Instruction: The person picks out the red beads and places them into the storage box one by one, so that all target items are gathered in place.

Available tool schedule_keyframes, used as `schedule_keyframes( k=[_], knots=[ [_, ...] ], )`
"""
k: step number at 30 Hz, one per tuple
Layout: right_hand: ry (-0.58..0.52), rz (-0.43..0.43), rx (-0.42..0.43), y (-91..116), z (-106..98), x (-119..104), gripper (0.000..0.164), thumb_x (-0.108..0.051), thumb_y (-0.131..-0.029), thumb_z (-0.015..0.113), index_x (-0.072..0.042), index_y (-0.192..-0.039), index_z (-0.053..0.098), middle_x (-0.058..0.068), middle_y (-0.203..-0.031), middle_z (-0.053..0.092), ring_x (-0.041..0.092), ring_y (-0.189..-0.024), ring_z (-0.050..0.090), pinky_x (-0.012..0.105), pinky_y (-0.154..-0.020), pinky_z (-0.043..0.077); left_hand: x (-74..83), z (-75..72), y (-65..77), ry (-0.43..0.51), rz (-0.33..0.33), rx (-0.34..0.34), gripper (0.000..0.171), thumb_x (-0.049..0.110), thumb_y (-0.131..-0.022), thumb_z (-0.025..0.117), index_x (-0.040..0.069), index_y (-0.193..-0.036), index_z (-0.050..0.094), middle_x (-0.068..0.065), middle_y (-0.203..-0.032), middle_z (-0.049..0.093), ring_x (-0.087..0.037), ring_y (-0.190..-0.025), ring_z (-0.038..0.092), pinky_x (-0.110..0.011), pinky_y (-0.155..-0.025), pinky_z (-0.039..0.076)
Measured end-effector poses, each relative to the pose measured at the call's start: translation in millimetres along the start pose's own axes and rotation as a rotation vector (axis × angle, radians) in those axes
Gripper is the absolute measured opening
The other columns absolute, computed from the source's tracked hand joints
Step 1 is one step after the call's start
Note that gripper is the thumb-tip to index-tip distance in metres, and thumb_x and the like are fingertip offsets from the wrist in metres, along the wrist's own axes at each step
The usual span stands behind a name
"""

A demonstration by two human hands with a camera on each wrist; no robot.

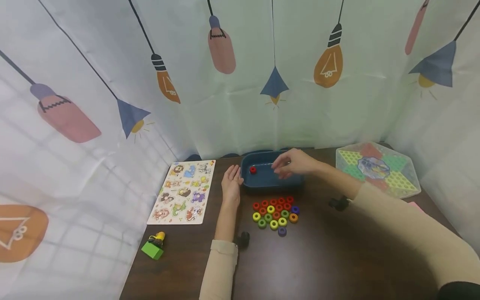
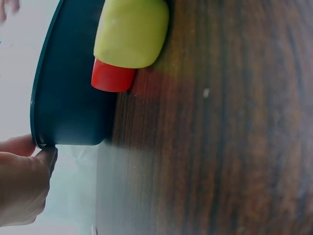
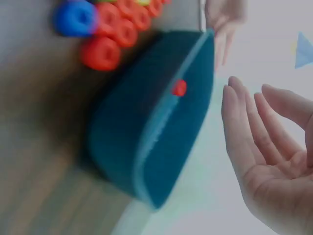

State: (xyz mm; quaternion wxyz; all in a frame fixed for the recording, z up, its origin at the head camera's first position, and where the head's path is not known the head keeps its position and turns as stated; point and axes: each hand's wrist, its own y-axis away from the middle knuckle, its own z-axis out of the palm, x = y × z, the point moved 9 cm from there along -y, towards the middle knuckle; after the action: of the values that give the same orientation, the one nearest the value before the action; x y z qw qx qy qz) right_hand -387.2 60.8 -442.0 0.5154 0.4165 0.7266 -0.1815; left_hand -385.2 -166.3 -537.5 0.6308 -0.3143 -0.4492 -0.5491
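A dark blue tray [image 1: 272, 188] stands on the table with one red ring [image 1: 253, 170] inside, towards its left end. My left hand [image 1: 231, 185] is at the tray's left side, fingers fairly straight and thumb against the edge; the left wrist view has the thumb and a finger [image 2: 20, 145] right at the corner of the rim. Over the right part of the tray hovers my right hand [image 1: 294, 162], its fingers loosely bent and nothing between them. In front of the tray lies a cluster of red, yellow, green, blue, purple and orange rings [image 1: 276, 215].
An animal puzzle board [image 1: 183, 192] lies left of the tray. Nearer on that side are a green block [image 1: 152, 250] and a small yellow and black toy [image 1: 158, 238]. A hexagonal game board [image 1: 378, 168] lies at the back right. A patterned curtain [image 1: 247, 108] hangs behind.
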Motion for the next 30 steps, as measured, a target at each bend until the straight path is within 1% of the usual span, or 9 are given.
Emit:
schedule_keyframes(
  k=[2, 5, 8, 11, 13, 18, 24, 26, 30],
  knots=[
    [0.011, 0.026, -0.012, 19, 5, 9, 0.022, -0.011, -0.09, 0.069, -0.005, -0.112, 0.07, 0.01, -0.101, 0.073, 0.032, -0.09, 0.071, 0.049, -0.08, 0.057, -0.6, -2.4, -0.7, -0.003, -0.009, 0.007, 0.067, -0.024, -0.086, 0.042, 0.005, -0.146, 0.036, -0.015, -0.15, 0.041, -0.021, -0.137, 0.042, -0.031, -0.111, 0.036],
    [0.053, 0.041, -0.03, 40, 16, 29, 0.024, -0.011, -0.09, 0.069, -0.004, -0.113, 0.07, 0.012, -0.104, 0.073, 0.03, -0.09, 0.071, 0.048, -0.078, 0.057, 0.9, -3.8, -0.1, 0.006, -0.024, 0.005, 0.068, -0.024, -0.086, 0.042, 0.005, -0.147, 0.034, -0.015, -0.151, 0.04, -0.021, -0.138, 0.041, -0.032, -0.112, 0.034],
    [0.218, -0.009, -0.02, 51, 25, 48, 0.025, -0.015, -0.089, 0.071, -0.01, -0.113, 0.072, 0.007, -0.107, 0.073, 0.021, -0.093, 0.07, 0.043, -0.079, 0.057, 4.2, -2.9, 0.1, 0.015, -0.035, -0.006, 0.069, -0.025, -0.086, 0.041, 0.004, -0.148, 0.033, -0.017, -0.152, 0.038, -0.023, -0.14, 0.038, -0.033, -0.113, 0.031],
    [0.379, -0.061, 0.017, 54, 33, 64, 0.028, -0.022, -0.089, 0.071, -0.016, -0.117, 0.071, 0.001, -0.113, 0.071, 0.015, -0.101, 0.066, 0.041, -0.086, 0.054, 4.2, -2.8, -0.6, 0.019, -0.041, -0.004, 0.068, -0.025, -0.086, 0.041, 0.004, -0.148, 0.033, -0.017, -0.153, 0.037, -0.023, -0.14, 0.038, -0.033, -0.114, 0.03],
    [0.436, -0.078, 0.049, 54, 36, 73, 0.031, -0.023, -0.091, 0.068, -0.018, -0.122, 0.069, -0.002, -0.118, 0.069, 0.014, -0.102, 0.062, 0.04, -0.089, 0.051, 2.8, -3.0, -1.5, 0.017, -0.036, 0.002, 0.068, -0.025, -0.087, 0.041, 0.004, -0.148, 0.033, -0.016, -0.152, 0.039, -0.022, -0.14, 0.039, -0.033, -0.114, 0.031],
    [0.412, -0.068, 0.126, 49, 40, 87, 0.031, -0.019, -0.094, 0.065, -0.019, -0.124, 0.068, -0.001, -0.117, 0.068, 0.015, -0.089, 0.057, 0.038, -0.082, 0.047, 0.2, -2.0, -4.1, -0.003, -0.008, 0.003, 0.069, -0.024, -0.085, 0.041, 0.004, -0.148, 0.034, -0.016, -0.15, 0.041, -0.022, -0.138, 0.042, -0.034, -0.112, 0.034],
    [0.424, -0.007, 0.199, 47, 40, 98, 0.019, -0.024, -0.088, 0.072, -0.027, -0.107, 0.075, -0.012, -0.101, 0.071, 0.01, -0.084, 0.058, 0.033, -0.076, 0.048, -3.4, -1.6, -4.2, -0.006, -0.001, -0.008, 0.069, -0.024, -0.086, 0.04, 0.0, -0.15, 0.03, -0.018, -0.152, 0.038, -0.024, -0.139, 0.04, -0.037, -0.113, 0.033],
    [0.382, 0.041, 0.209, 47, 39, 104, 0.016, -0.027, -0.086, 0.075, -0.028, -0.102, 0.076, -0.014, -0.095, 0.071, 0.008, -0.08, 0.061, 0.031, -0.072, 0.05, -3.2, -1.2, -3.5, -0.01, 0.002, -0.013, 0.07, -0.024, -0.086, 0.04, 0.0, -0.15, 0.029, -0.018, -0.152, 0.038, -0.024, -0.139, 0.04, -0.037, -0.113, 0.033],
    [0.263, 0.091, 0.211, 48, 36, 107, 0.015, -0.021, -0.082, 0.078, -0.024, -0.097, 0.076, -0.009, -0.089, 0.072, 0.012, -0.067, 0.066, 0.03, -0.06, 0.055, 0.4, -0.4, -3.1, -0.013, 0.019, -0.019, 0.067, -0.024, -0.087, 0.04, 0.001, -0.149, 0.031, -0.018, -0.151, 0.039, -0.024, -0.139, 0.041, -0.038, -0.112, 0.034]
  ],
)
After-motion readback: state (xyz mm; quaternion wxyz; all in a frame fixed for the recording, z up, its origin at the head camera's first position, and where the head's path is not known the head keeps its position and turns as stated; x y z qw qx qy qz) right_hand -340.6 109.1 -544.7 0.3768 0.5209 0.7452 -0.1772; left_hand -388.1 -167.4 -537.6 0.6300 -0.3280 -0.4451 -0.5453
